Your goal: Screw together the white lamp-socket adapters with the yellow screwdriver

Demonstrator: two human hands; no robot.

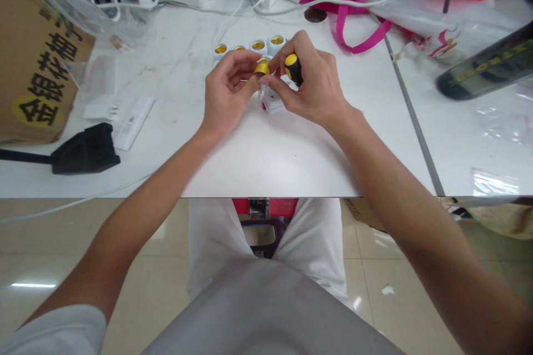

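- Gold threaded lamp-socket shell [261, 68], status?
- Narrow pinch, left hand [229, 91] fingertips. Right hand [310, 80] closed on black-and-yellow screwdriver [293, 68], just beside the shell.
- Around the grip?
- White lamp holders [258, 45] in a row beyond; white socket block [271, 103] just below.

White T-shirt sleeve [54, 333], grey garment front [266, 310], white trousers [216, 238], bare left hand [229, 89], bare right hand [312, 83]

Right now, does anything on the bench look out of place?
One white lamp socket sits apart from the row of four, under the hands, and a loose brass screw shell is pinched in the left hand above it.
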